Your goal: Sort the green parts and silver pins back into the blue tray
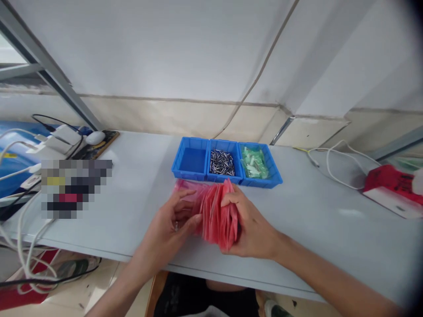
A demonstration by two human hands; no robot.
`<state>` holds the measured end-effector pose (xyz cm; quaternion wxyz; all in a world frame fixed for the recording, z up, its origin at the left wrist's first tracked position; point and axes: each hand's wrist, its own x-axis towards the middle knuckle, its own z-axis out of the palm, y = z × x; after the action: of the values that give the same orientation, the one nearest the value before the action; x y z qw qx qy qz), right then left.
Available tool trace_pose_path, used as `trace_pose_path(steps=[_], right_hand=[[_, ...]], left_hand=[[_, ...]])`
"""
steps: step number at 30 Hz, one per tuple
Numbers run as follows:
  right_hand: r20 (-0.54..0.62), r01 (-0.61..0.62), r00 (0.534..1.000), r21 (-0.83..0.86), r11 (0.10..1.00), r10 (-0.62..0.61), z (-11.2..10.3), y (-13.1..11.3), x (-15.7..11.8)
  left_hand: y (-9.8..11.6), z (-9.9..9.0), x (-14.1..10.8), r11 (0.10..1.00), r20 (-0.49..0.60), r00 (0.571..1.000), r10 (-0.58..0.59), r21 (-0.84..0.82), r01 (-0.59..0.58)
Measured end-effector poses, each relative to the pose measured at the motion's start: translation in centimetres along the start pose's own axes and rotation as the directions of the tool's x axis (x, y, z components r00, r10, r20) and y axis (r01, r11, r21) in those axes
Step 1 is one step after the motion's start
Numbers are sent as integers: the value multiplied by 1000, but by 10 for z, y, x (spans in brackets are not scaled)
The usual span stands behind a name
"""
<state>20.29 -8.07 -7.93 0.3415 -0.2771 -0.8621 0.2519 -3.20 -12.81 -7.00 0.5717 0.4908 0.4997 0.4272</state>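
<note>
Above the table's front edge, both hands are on a thick bundle of red-pink plastic bags (213, 218), their edges fanned out in layers. My right hand (253, 224) is closed round the bundle's right side, thumb on top. At the left, thinner see-through pink plastic (187, 187) spreads from the bundle. My left hand (172, 222) has curled fingers against this plastic, with the thumb touching the layers. Just beyond stand three joined blue bins: the left bin (178, 160) shows a bare floor, the middle holds metal screws (222, 163), the right a green plastic bag (254, 162) with pale pieces inside.
On the left of the table (139, 163) lie a power strip (54, 143), chargers and tangled white cables (24, 246). A red cloth-like item (385, 182) rests on a white box (391, 202) at the right, near a white cord (328, 165). A wall rises behind.
</note>
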Motion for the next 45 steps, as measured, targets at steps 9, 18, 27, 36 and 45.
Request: trace_pose_path(steps=[9, 18, 27, 36, 45], right_hand=[[-49, 16, 999, 14, 1000, -15, -12, 8, -18], [-99, -93, 990, 107, 990, 104, -10, 13, -24], [-15, -109, 994, 107, 988, 111, -10, 11, -18], [35, -94, 995, 110, 990, 91, -12, 8, -3], [7, -13, 1000, 213, 977, 11, -5, 10, 3]], left_hand=[[3, -8, 6, 998, -94, 995, -25, 54, 30], [-4, 2, 9, 861, -245, 933, 263, 495, -113], [-26, -43, 4, 254, 298, 818, 491, 850, -462], [-24, -41, -11, 257, 308, 789, 531, 829, -496], [-3, 9, -7, 924, -63, 984, 168, 359, -135]])
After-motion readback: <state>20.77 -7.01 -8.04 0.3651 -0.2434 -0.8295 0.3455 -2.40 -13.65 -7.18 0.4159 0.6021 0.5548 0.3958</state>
